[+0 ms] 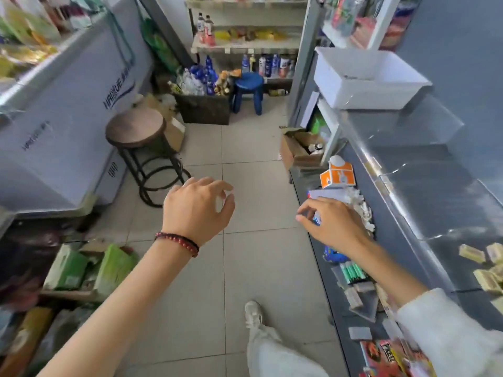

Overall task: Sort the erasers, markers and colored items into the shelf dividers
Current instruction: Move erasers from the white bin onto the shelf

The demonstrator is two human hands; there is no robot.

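Observation:
My right hand point(333, 224) reaches over the grey shelf point(394, 213) on the right, fingers pinched on a small blue-and-white item point(316, 217). A pile of white erasers point(359, 205) lies just beyond it, and an orange-and-white box point(339, 174) stands further back. Nearer me on the shelf lie a blue item point(334, 255), green markers point(352, 270) and grey-beige erasers point(353, 297). Over the tiled aisle floor my left hand point(197, 206) hovers, fingers curled and apart, holding nothing.
A white plastic bin point(367, 77) sits on the upper shelf at right. A round wooden stool point(136, 129) and a freezer chest point(68, 118) stand at left, and a blue stool point(249, 91) at the aisle's end. Green packs point(89, 270) lie at lower left. My shoe point(253, 312) rests on the floor.

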